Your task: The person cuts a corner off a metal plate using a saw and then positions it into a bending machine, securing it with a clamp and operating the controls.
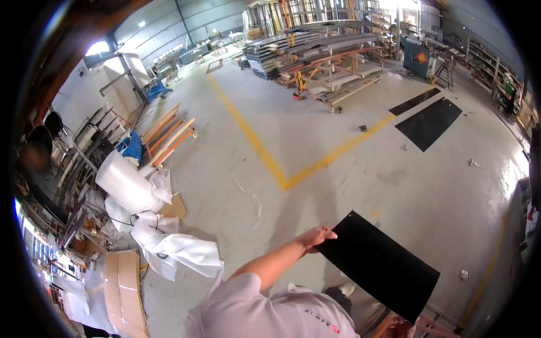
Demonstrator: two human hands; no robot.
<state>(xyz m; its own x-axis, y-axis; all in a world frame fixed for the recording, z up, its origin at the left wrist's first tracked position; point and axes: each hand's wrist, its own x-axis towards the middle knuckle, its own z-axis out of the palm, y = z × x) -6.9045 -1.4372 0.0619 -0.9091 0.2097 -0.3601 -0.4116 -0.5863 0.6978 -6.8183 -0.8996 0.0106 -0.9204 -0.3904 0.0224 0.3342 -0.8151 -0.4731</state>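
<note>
I hold a flat black rectangular panel [378, 266] tilted in front of me, above the concrete floor. My left hand [315, 237] grips its left corner, thumb on top and fingers curled under the edge. My left forearm reaches out from my light shirt at the bottom of the view. Only a small part of my right hand [399, 327] shows at the lower edge, just under the panel's bottom corner. Its grip is hidden by the panel.
Yellow lines [265, 158] cross the floor. Two black sheets [428, 121] lie at the right. Rolls of bubble wrap [127, 186], white foam sheet [180, 248] and a cardboard roll [127, 287] sit at the left. Racks of stacked metal sheets [321, 50] stand at the back.
</note>
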